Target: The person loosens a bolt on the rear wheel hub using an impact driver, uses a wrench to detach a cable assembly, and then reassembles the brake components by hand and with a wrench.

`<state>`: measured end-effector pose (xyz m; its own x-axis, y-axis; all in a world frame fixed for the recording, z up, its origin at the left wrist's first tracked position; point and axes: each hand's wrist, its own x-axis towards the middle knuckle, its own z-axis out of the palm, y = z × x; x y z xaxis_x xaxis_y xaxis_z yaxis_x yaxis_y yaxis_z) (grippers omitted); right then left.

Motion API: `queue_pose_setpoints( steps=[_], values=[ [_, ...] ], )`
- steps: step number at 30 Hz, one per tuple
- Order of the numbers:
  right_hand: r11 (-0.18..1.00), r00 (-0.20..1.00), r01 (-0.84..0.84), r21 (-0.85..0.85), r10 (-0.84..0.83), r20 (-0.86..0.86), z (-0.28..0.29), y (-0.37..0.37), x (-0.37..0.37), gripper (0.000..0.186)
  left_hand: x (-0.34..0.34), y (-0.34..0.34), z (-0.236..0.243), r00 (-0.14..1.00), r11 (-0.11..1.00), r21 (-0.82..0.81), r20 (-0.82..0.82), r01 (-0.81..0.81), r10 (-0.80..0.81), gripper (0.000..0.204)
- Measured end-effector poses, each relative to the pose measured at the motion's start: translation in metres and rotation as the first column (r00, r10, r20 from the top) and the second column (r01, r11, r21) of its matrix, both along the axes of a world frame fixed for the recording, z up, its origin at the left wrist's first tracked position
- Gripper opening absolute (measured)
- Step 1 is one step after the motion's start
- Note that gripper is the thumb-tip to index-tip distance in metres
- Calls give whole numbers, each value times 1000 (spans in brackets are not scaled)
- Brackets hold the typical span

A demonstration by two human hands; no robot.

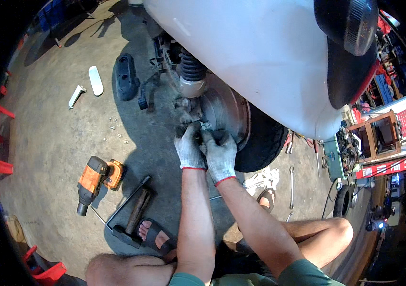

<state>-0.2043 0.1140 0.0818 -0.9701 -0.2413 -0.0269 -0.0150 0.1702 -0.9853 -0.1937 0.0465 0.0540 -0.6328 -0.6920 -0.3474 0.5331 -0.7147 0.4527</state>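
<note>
My left hand and my right hand, both in grey-white knit gloves with red cuffs, are together at the metal hub of a wheel with a black tyre. Their fingers are closed around a small metal part, mostly hidden by the gloves. Just above my hands is a silver fitting, below a shock absorber with a black bellows. A large white body panel overhangs the wheel.
An orange cordless impact driver, a hammer and a long wrench lie left of my arms. A black cover, white parts and small fasteners are farther up. Spanners and a rag lie right. Red stools stand left.
</note>
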Motion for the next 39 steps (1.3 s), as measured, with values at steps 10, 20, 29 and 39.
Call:
queue_pose_setpoints(
  steps=[10, 20, 29, 39],
  values=[
    [999, 998, -39, -7, 39, 39, 3, -2, -1, 9, 2, -1, 4, 1000, 1000, -2, 16, 5, -5, 12],
    [929, 916, 32, 370, 121, -382, 7, 8, -3, 27, -1, 5, 12, 994, 991, -110, 72, -79, 87, 8],
    [705, 735, -136, 696, 543, -406, 46, 7, -18, 37, -2, 7, 10, 994, 993, -45, -3, -109, 109, 7],
    [667, 687, -140, 732, 597, -414, 42, 5, -32, 39, -2, 14, 19, 984, 984, 32, -31, -174, 175, 7]
  ],
)
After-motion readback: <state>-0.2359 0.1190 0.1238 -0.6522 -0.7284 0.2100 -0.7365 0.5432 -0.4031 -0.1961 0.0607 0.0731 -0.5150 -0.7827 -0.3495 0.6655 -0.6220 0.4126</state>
